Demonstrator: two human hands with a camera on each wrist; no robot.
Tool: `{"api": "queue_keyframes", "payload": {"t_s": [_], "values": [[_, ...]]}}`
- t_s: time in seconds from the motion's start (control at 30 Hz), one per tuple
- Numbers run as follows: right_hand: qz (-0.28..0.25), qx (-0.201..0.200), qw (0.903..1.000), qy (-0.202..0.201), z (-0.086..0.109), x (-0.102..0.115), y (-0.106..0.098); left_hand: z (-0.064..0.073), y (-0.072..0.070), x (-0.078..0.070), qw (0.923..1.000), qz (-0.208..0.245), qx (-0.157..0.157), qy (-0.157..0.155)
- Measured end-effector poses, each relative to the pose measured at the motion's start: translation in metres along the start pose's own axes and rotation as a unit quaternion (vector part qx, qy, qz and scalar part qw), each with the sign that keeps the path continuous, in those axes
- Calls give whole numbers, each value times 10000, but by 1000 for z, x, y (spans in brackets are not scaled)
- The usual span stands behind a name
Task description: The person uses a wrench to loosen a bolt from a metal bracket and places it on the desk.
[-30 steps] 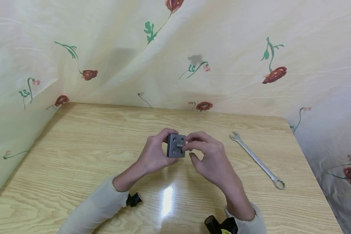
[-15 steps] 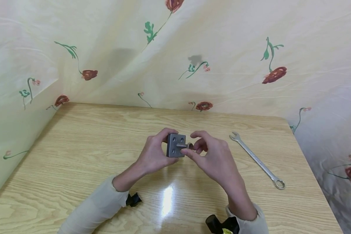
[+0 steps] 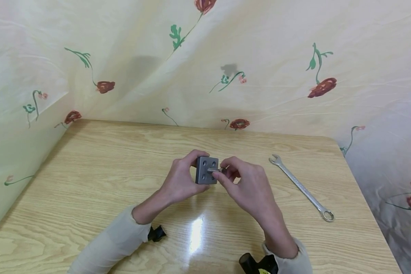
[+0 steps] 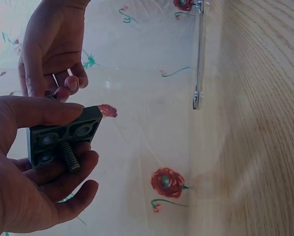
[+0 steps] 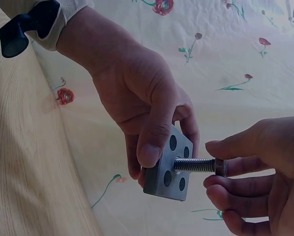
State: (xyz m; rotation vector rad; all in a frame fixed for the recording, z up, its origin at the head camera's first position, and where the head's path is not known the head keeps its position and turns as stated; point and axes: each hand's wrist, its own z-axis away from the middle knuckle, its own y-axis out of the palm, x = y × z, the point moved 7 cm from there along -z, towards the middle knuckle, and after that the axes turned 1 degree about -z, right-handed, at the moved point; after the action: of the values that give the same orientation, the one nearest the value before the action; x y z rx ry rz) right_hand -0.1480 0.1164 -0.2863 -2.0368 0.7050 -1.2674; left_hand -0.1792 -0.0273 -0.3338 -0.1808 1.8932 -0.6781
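In the head view my left hand grips a small square grey metal plate by its edges, holding it above the table. The plate has a hole near each corner. A threaded bolt passes through its middle; in the right wrist view a long stretch of thread shows between plate and bolt head. The bolt's threaded end sticks out of the far face, as the left wrist view shows. With thumb and fingers, my right hand pinches the bolt at its head.
A silver combination wrench lies slantwise on the wooden table, to the right of my hands. Behind and beside the table hangs a pale cloth printed with red flowers.
My right fingers were stretched along the bolt, then the index finger lifted and the bolt head showed. Now thumb and fingers have closed around the head. The left hand and plate stay in place.
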Motion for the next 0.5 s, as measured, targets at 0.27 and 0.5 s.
{"api": "queue_keyframes", "payload": {"t_s": [0.27, 0.5], "values": [[132, -214, 9991, -344, 1, 4, -1, -1, 1, 1, 9999, -25, 62, -122], [-47, -459, 9975, -531, 1, 7, -2, -1, 1, 2, 9999, 29, 31, -102]]}}
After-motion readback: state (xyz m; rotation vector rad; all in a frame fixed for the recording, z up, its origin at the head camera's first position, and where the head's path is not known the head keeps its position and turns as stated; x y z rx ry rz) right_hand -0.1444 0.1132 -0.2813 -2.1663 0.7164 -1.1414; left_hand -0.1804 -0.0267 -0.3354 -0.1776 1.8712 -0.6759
